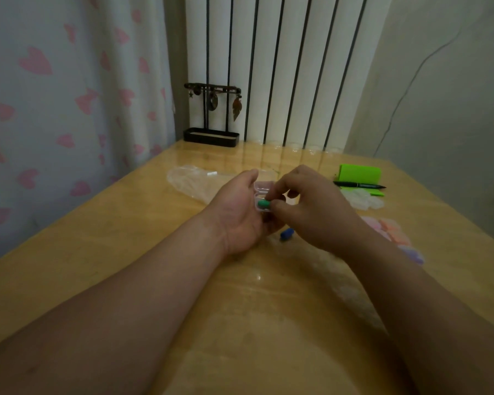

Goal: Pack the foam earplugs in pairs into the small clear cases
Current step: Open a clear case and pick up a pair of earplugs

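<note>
My left hand cradles a small clear case with its lid open, above the middle of the wooden table. My right hand pinches a green foam earplug with thumb and fingertips and holds it at the case's opening. A blue earplug lies on the table just below my right hand. Pink, orange and purple earplugs lie in a loose pile to the right, partly hidden by my right forearm. More clear cases sit beyond them.
A crumpled clear plastic bag lies left of the hands. A green box and a black pen lie at the far right. A black jewellery stand stands at the table's back edge, by the radiator and curtain.
</note>
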A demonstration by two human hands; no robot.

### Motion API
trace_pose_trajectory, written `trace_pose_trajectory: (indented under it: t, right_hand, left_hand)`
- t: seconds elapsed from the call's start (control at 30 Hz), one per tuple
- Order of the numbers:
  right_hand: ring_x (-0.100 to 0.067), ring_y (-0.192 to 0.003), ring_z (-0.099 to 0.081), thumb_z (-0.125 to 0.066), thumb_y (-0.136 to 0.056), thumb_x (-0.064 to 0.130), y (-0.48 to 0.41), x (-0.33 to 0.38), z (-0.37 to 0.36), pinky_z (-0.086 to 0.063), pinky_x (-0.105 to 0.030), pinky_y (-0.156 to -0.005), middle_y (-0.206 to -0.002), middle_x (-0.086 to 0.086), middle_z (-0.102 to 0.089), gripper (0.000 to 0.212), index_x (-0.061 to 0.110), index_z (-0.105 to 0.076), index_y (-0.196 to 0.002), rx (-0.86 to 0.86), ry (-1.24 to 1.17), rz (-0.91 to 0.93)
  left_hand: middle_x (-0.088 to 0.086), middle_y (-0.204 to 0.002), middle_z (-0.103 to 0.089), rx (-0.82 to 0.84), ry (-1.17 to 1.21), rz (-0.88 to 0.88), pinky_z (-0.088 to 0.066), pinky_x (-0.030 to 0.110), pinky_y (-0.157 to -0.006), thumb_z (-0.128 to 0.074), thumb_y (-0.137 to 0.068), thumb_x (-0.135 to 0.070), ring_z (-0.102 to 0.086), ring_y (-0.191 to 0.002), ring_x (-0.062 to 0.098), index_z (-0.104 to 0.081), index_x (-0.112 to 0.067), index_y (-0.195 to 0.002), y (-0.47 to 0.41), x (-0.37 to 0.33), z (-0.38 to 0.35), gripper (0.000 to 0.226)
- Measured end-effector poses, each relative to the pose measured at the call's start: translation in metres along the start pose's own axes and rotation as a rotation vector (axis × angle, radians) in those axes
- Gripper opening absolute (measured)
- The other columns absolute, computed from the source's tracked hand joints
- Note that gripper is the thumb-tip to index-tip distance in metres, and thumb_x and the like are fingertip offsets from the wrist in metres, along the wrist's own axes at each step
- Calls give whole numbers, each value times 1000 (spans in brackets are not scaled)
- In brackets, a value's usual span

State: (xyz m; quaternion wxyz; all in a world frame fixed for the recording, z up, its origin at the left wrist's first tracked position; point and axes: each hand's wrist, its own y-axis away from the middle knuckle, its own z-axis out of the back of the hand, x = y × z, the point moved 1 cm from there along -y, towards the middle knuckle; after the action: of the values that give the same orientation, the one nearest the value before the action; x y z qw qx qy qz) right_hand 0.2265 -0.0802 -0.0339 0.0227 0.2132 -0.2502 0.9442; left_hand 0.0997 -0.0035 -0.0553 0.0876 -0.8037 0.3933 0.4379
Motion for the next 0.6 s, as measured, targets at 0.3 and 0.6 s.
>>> trace_pose_trajectory:
  t: [0.3, 0.6]
  right_hand:
    - [-3, -95, -61, -63, -102, 24, -9, -18, 5, -52, -26, -81, -104, 12, -66, 14, 28, -75, -109, -179, -175, -107]
    - [-11, -90, -59, -71, -97, 36, -10, -25, -21, -53, -34, -76, -101, 8, -60, 11, 30, -76, -105, 42, 178, -148]
  left_hand:
    - [12, -95, -67, -26, 26, -60, -55, 30, -64, -37, -114, -53, -61, -75, 19, -65, -6, -138, -2, -15, 7, 60]
    - [9, -84, -64, -91, 74, -144, -49, 28, -58, -41, -113, -46, -58, -65, 17, -68, -5, -133, -1, -30, 15, 53]
